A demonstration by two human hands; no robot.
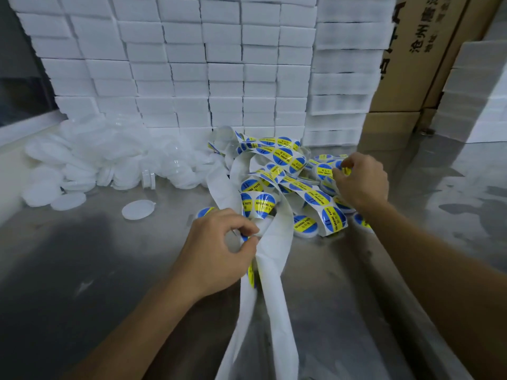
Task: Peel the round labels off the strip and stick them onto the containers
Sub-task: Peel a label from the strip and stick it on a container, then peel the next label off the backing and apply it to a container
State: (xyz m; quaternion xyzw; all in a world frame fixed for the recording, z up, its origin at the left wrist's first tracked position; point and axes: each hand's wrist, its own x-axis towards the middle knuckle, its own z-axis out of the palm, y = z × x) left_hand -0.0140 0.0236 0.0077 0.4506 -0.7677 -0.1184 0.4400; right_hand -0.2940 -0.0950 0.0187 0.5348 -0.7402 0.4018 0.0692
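Progress looks partial, as I judge it. Several labelled containers (305,225) lie near the right side of the metal table (82,256), most of them half hidden under the tangled strip (277,237). I can count about six or seven of them, but the exact number is not clear. A much bigger pile of unlabelled containers (109,160) waits at the back left, too many to count, and one loose lid (138,210) lies apart in front of it. So a big part of the work is left, in my view.

The strip is one long piece. Its empty white part hangs down toward the person, and its far loops carry about fifteen round labels (263,205), blue and yellow.

The left hand (219,250) pinches the strip between thumb and curled fingers. The right hand (359,179) reaches into the labelled group, its fingertips pressed together on a label (346,171) at a container top.

Behind stand stacked white boxes (192,64) and cardboard cartons (411,64).
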